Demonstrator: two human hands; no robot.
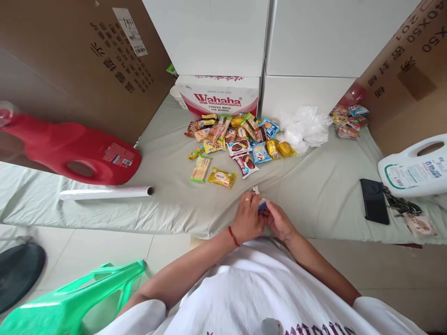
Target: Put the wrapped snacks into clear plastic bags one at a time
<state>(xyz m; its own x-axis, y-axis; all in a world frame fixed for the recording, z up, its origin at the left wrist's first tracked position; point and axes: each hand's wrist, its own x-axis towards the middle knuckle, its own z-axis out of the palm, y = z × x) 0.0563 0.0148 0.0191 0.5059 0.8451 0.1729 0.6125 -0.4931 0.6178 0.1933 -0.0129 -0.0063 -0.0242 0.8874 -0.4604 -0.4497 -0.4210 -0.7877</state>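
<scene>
Close to the table's front edge, my left hand (247, 216) and my right hand (280, 223) are together, fingers closed around a small blue-and-white packet (261, 205). Most of the packet is covered by my fingers, so its kind does not show. A whitish tip sticks out above my left fingers. Just beyond my hands lie a yellow-wrapped snack (222, 177) and a green-and-cream snack packet (200, 168). Behind them is a loose pile of wrapped snacks (240, 139) in several colours.
Clear plastic bags (305, 128) lie right of the pile, before a Wahaha carton (218, 98) and white boxes (310, 37). A red jug (80, 153) and white roll (106, 193) lie left; a phone (374, 201), keys (401, 201) and white jug (417, 167) lie right.
</scene>
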